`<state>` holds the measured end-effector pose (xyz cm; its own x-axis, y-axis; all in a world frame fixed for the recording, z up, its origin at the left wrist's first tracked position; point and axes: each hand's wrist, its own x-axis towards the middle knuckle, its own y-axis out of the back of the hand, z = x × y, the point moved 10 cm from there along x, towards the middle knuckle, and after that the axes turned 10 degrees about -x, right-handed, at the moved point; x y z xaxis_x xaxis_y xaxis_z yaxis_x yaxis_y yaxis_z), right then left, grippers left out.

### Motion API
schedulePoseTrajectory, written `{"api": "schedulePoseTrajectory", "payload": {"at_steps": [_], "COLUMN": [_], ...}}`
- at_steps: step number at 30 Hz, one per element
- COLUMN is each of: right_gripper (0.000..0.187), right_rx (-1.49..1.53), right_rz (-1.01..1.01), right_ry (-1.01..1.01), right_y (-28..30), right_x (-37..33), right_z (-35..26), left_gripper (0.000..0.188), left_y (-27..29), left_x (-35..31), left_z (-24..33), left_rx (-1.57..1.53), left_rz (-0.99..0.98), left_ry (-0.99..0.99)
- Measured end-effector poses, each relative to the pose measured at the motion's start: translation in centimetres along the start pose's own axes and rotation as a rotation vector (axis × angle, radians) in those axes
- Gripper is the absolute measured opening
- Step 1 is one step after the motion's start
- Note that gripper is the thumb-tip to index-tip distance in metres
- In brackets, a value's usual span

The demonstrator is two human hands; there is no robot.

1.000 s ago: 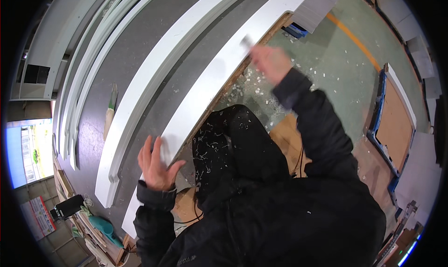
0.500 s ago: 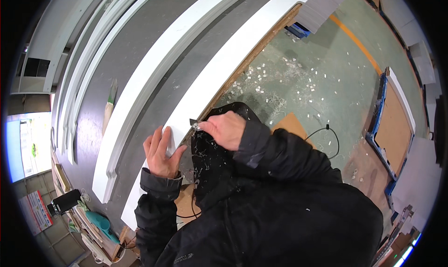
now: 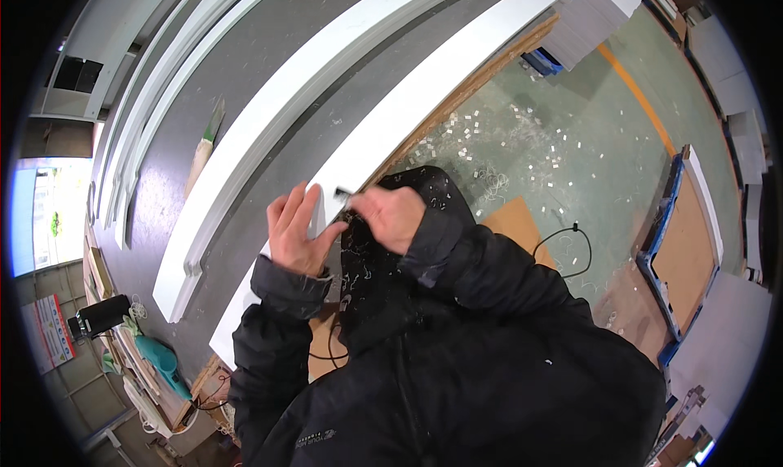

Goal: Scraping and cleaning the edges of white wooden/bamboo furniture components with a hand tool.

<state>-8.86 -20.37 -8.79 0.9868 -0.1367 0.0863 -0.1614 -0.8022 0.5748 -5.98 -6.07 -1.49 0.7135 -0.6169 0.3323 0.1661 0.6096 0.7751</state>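
Note:
A long white board (image 3: 391, 112) with a raw brown edge lies along the near side of the dark table. My left hand (image 3: 298, 232) rests on its white face, fingers stretched out and thumb apart, holding nothing. Pinched in my right hand (image 3: 393, 216) is a small tool (image 3: 342, 194) with a dark flat piece and a shiny part, at the board's near edge. It is small and blurred, so its exact kind does not show. Black cloth (image 3: 367, 279) dotted with white shavings hangs below the hands.
A second white moulding (image 3: 245, 145) lies farther in, with a brush (image 3: 204, 149) beyond it. White scraps (image 3: 469, 132) and thin strands litter the green floor. At the right leans a blue-edged panel (image 3: 685, 255). A teal container (image 3: 161, 361) stands at lower left.
The whole view has shifted a little. Both hands appear slightly higher in the picture and remain close together at the board's edge. The small tool is still in my right hand.

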Motion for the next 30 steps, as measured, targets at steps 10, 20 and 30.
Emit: {"api": "schedulePoseTrajectory", "payload": {"at_steps": [10,20,30], "right_gripper": [0.046,0.037,0.043], "right_rx": [-0.183,-0.001,-0.178], "right_rz": [0.268,0.178,0.034], "right_ry": [-0.206,-0.070,-0.110], "right_y": [11.2,6.2,0.7], "right_x": [4.0,1.8,0.1], "right_z": [7.2,3.9,0.5], "left_gripper": [0.068,0.116,0.084], "left_y": [4.2,3.5,3.9], "left_x": [-5.4,-4.8,-6.4], "left_z": [-2.2,-0.8,-2.4], "left_rx": [0.050,0.071,0.118], "left_rz": [-0.035,-0.207,-0.107], "left_ry": [0.037,0.077,0.065]}}
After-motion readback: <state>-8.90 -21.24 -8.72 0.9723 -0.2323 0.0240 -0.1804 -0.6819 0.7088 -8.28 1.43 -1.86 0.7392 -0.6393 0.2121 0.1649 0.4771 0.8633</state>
